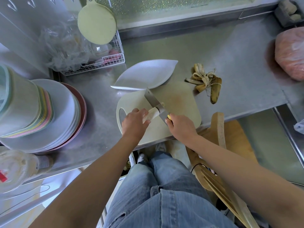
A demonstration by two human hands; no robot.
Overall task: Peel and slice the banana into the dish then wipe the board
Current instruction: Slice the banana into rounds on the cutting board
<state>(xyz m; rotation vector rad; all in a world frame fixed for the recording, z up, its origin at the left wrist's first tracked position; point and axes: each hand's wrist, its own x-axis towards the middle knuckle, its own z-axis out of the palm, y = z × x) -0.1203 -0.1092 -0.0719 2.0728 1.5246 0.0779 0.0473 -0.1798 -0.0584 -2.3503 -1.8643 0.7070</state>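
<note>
My left hand (134,122) is curling its fingers (143,112) round the banana (152,114); my right hand (181,127) is gripping the knife (152,100), slicing. The banana is looking soft and slippery, so I'm holding lightly behind the cut.

On the bench (238,51) the board (181,106) lies at the near edge with the banana (154,113) on it under the knife (151,98), the dish (144,74) just behind, the peel (206,82) to the right, stacked plates (65,112) to the left.
</note>
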